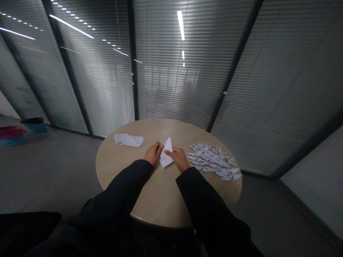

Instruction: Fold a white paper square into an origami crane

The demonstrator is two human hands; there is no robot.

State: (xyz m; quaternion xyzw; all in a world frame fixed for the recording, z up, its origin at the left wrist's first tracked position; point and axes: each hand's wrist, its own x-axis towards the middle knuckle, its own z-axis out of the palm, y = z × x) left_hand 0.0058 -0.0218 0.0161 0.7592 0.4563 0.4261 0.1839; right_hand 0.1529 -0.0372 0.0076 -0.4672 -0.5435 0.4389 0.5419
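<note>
one table (160,203) bears one loose batch of white papers (133,140) by its left edge and, along its right edge, dozens of folded paper figures (207,159), too overlapped to count exactly. two hands, one left hand (153,152) and one right hand (180,157), share one folded sheet (167,154); two bins (36,126) stand beyond the left edge.

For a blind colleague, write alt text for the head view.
Two hands hold a folded white paper over a round table. Paper sheets lie on its left, many folded paper birds on its right; a glass wall with blinds stands behind.
</note>
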